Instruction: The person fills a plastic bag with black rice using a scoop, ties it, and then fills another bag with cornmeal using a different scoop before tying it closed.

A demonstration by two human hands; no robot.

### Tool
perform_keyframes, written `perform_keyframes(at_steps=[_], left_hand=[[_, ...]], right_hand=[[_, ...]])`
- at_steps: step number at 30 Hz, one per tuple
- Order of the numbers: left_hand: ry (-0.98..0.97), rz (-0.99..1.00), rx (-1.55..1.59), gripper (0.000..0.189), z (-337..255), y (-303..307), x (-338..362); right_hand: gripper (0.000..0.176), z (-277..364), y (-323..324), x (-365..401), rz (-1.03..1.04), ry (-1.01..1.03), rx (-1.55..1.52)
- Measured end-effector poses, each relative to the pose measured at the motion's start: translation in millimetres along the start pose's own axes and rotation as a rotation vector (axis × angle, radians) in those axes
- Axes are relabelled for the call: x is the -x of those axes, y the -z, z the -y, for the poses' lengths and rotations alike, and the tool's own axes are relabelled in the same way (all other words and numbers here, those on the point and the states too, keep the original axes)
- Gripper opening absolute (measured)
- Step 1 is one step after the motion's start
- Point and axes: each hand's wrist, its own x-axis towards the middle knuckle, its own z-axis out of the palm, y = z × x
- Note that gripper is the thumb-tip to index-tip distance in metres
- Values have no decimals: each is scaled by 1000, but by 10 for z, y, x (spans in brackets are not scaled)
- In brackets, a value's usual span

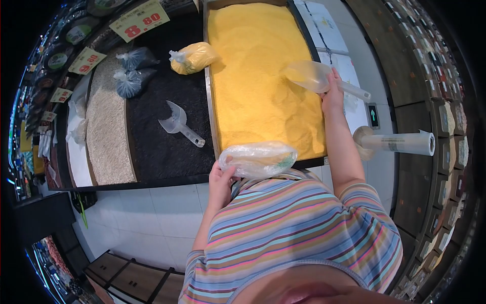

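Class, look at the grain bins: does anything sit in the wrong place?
Yes. A tied bag of yellow grain lies on the black grain, beside the yellow bin rather than in it.

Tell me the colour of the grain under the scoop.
Bright yellow grain under the scoop; shows best in the head view.

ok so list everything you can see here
yellow grain bin: 1, yellow, top centre
black grain bin: 1, black, left of it
pale grain bin: 1, beige, far left
spare scoop: 1, clear, lying on black grain
tied bags: 3, one yellow, two dark, back of black grain
price signs: several, cream with red digits, top left
bag roll: 1, white, right of yellow bin
held scoop: 1, clear, over yellow grain
held bag: 1, clear, bin's front edge
left hand: holds bag
right hand: holds scoop
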Motion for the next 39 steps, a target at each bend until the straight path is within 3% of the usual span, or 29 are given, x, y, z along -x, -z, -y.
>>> perform_keyframes(at_steps=[4,7,10,16,25,31,39], left_hand=[[-19,-38,-21,34,-91,-62,-48],[-32,-47,-13,34,-117,-33,-94],[-39,-46,14,35,-130,-19,-119],[-31,-26,36,36,-86,40,-158],[53,47,47,35,-107,27,-298],[109,59,58,33,-56,110,-400],[80,97,90,32,6,113,-433]], right_hand=[[52,-11,-151,-147,-43,-14,47],[50,-260,-382,-298,52,-157,104],[49,-526,-748,-377,43,-283,32],[48,-870,-1073,-375,72,-339,-168],[47,-556,-591,-16,48,-395,-346],[49,-363,-204,492,67,-411,-306],[50,-110,81,1031,237,-447,-360]])
